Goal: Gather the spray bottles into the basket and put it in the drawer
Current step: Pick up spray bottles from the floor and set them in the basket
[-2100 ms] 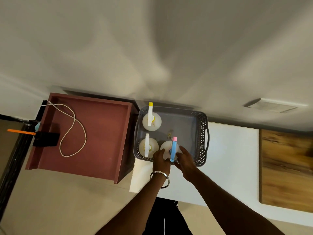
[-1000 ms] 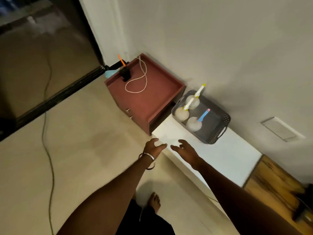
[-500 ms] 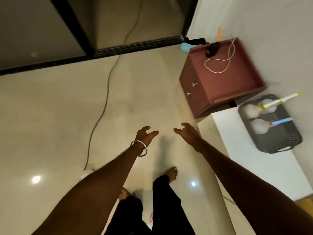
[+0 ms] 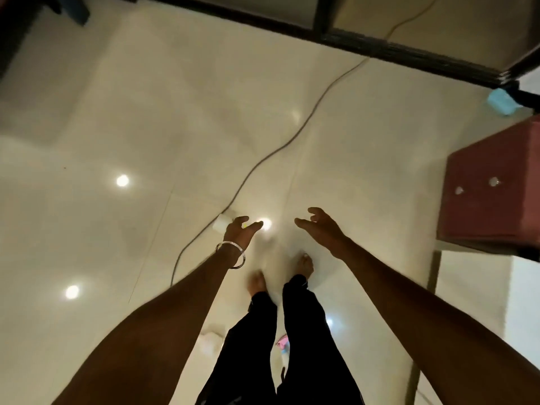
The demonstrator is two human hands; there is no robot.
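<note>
I look down at a glossy cream floor. My left hand, with a metal bangle on the wrist, and my right hand hover over it with fingers spread and nothing in them. A small white object with a yellow bit lies on the floor just beyond my left fingers; it is too blurred to name for sure. Lower down beside my legs lie a white rounded shape and a pink-tipped item. The maroon drawer cabinet, with two knobs, stands at the right. The basket is out of view.
A grey cable runs across the floor from the top right to my left foot. A black door frame crosses the top. A light blue item sits by the cabinet. The white table's edge shows at the right.
My view has swung further away from the table; the basket with its three bottles has left the frame. Both empty hands now reach down over the floor toward the white object.
</note>
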